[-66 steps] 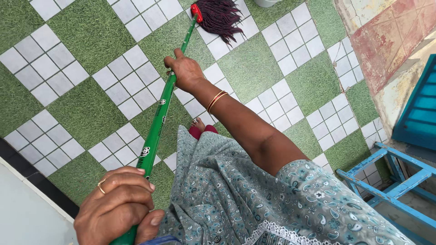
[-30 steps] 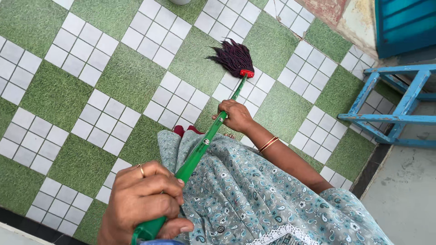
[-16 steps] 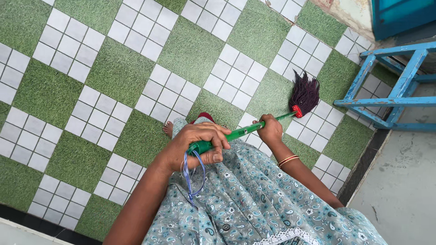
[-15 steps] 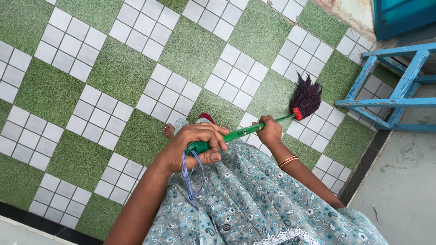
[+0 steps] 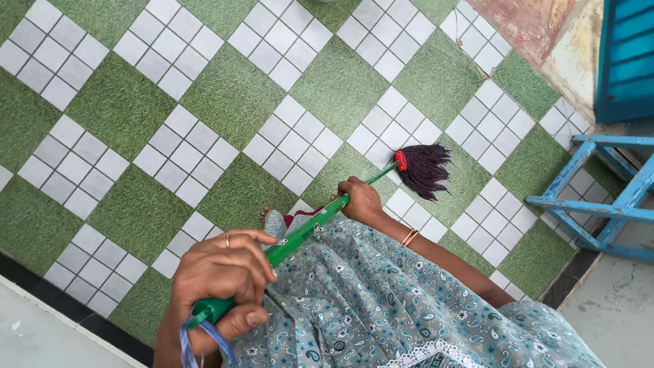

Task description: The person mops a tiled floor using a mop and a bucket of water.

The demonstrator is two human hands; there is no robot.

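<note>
Mop swung left, green pole, dark maroon strands, both hands gripping it.

Bright, even daylight; soft faint shadows; sharp focus; no glare

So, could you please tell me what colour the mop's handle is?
Green, on the mop handle, in the head view.

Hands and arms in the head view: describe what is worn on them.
The left hand wears a thin gold-coloured ring on one finger. The right hand has thin gold-coloured bangles at the wrist. Both forearms are bare, no sleeves visible.
</note>
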